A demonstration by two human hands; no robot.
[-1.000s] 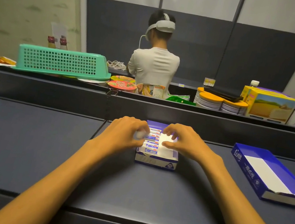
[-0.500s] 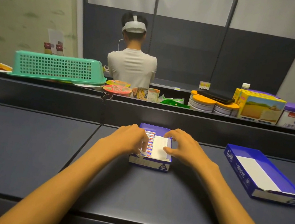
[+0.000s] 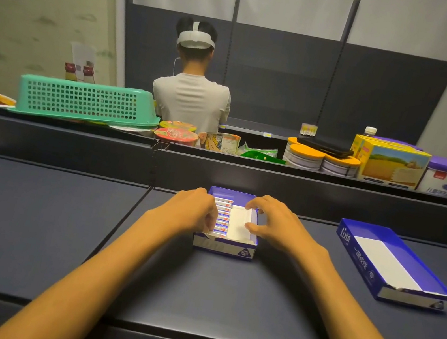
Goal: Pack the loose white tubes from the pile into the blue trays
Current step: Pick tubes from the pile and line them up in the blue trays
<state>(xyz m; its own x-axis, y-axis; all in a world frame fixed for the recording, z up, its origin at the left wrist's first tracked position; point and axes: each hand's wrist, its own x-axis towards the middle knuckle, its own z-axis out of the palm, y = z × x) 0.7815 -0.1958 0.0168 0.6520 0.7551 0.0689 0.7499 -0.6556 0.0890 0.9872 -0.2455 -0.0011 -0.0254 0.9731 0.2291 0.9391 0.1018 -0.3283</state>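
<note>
Between the curled left hand (image 3: 194, 212), fingertips pressing the packed white tubes (image 3: 222, 216), and the half-open right hand (image 3: 272, 223) steadying its rim, the small blue cardboard tray (image 3: 225, 248) risks sliding or spilling its tubes if nudged unevenly.

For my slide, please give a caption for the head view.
Both hands, left and right, settle a row of white tubes in the blue tray.

both hands, left hand (image 3: 194, 212) and right hand (image 3: 275, 223), rest on the blue tray (image 3: 225, 246) of white tubes (image 3: 222, 217) on the desk (image 3: 27, 224).
</note>
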